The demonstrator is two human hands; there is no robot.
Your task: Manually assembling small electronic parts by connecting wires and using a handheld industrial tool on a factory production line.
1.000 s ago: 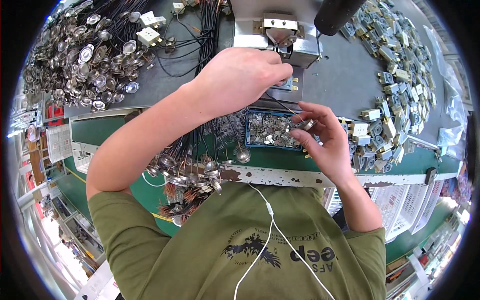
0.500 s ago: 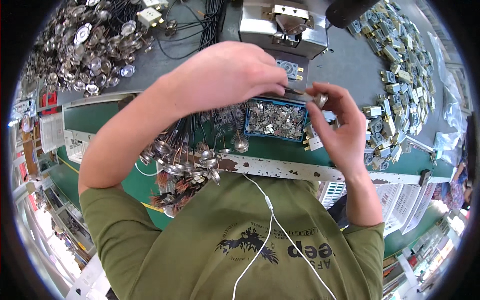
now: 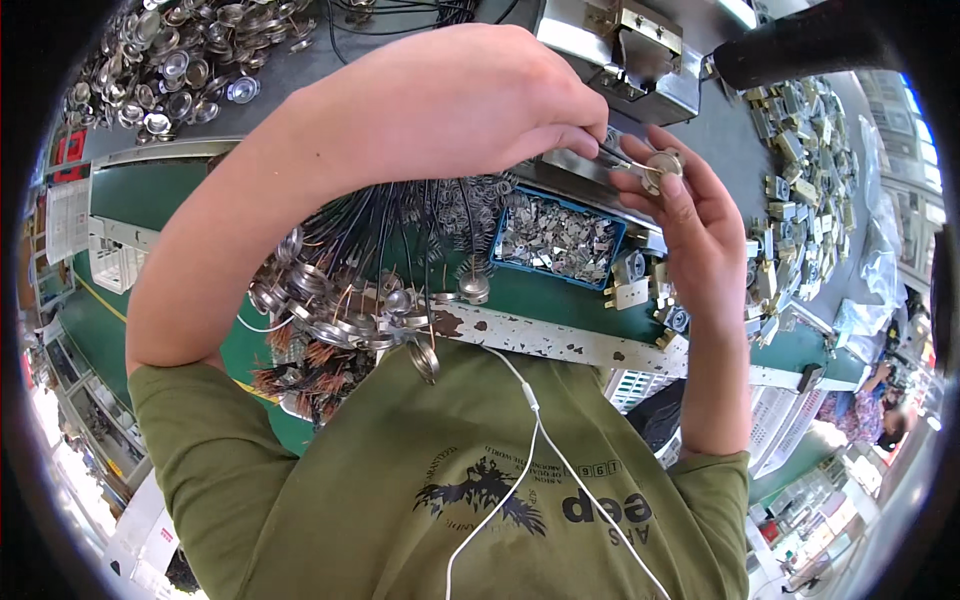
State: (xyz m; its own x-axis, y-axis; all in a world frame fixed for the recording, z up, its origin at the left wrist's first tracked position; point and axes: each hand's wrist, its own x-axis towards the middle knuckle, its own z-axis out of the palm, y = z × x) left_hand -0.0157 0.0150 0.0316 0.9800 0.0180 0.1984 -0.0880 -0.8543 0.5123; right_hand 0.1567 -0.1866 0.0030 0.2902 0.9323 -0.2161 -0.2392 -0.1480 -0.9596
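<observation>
My left hand (image 3: pixel 535 95) reaches across above the bench with thumb and fingers pinched on a thin black wire (image 3: pixel 612 152). The wire's pale end meets a small round metal cap (image 3: pixel 662 170), which my right hand (image 3: pixel 705 215) holds between thumb and fingers. Whether the wire passes through the cap or only touches it, I cannot tell. Below both hands lies a blue-rimmed tray (image 3: pixel 558 274) of small flat metal pieces. Beside it, black wires with springs and round metal caps (image 3: pixel 345 318) hang over the bench's front edge.
A pile of round metal caps (image 3: pixel 175 65) covers the far left. On the right lie many small grey block-shaped parts (image 3: pixel 790 200) with brass tabs. A metal fixture (image 3: pixel 640 60) stands at the back, near a thick black tube (image 3: pixel 800 45). Plastic film (image 3: pixel 880 260) lies far right.
The view has shifted. My right hand has turned so the cap's flat face shows, and my left hand has brought the wire's end to it.
</observation>
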